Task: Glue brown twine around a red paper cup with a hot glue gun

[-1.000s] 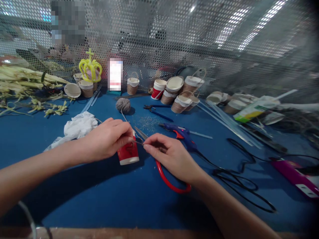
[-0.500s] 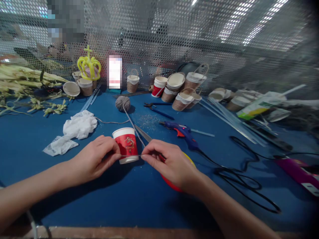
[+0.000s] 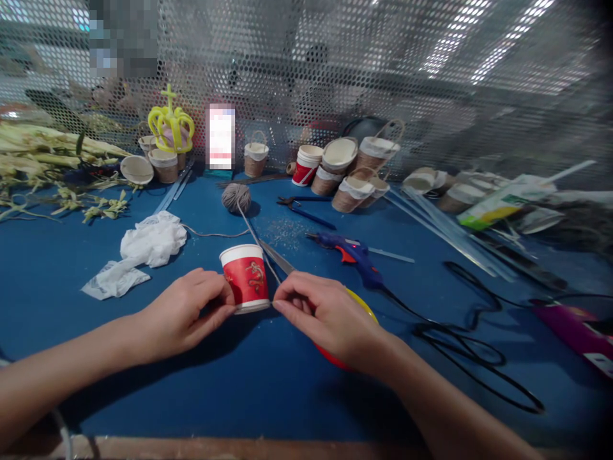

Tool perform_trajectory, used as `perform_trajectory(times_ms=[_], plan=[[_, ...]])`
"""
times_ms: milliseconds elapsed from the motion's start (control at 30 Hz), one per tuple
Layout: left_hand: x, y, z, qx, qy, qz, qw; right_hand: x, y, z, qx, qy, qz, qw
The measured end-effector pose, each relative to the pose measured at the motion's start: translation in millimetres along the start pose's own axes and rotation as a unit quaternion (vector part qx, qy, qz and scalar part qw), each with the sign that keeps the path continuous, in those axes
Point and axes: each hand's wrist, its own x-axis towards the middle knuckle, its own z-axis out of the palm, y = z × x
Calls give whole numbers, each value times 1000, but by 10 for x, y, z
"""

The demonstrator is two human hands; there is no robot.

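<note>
Your hands work apart at a red cup (image 3: 246,275), upright just below the center of the frame: your left hand (image 3: 184,313) pinches gray yarn (image 3: 249,225) at its lower left edge, your right hand (image 3: 330,316) at its lower right, scissors (image 3: 279,258) partly hidden beneath. A glue gun (image 3: 360,259) lies right of center on the blue worktop (image 3: 258,390).

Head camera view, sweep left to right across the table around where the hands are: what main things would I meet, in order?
White lace cloth → left hand → red paper cup → right hand → black cord → purple power strip.
</note>
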Motion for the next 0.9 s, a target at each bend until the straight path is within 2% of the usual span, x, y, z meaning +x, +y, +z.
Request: perform_trajectory(times_ms=[200, 433, 567, 700, 900], plan=[[1, -6, 27, -3, -14, -19, 1000, 3, 2, 7, 3, 6, 6, 1000], [69, 30, 74, -23, 67, 59, 996, -15, 24, -35, 18, -1, 38, 999], [109, 39, 92, 15, 66, 95, 993, -12, 26, -71, 17, -2, 55, 998], [97, 24, 104, 42, 58, 100, 992, -4, 26, -65, 23, -12, 61, 998], [44, -13, 113, 29, 74, 97, 992, 2, -7, -34, 22, -23, 59, 998]])
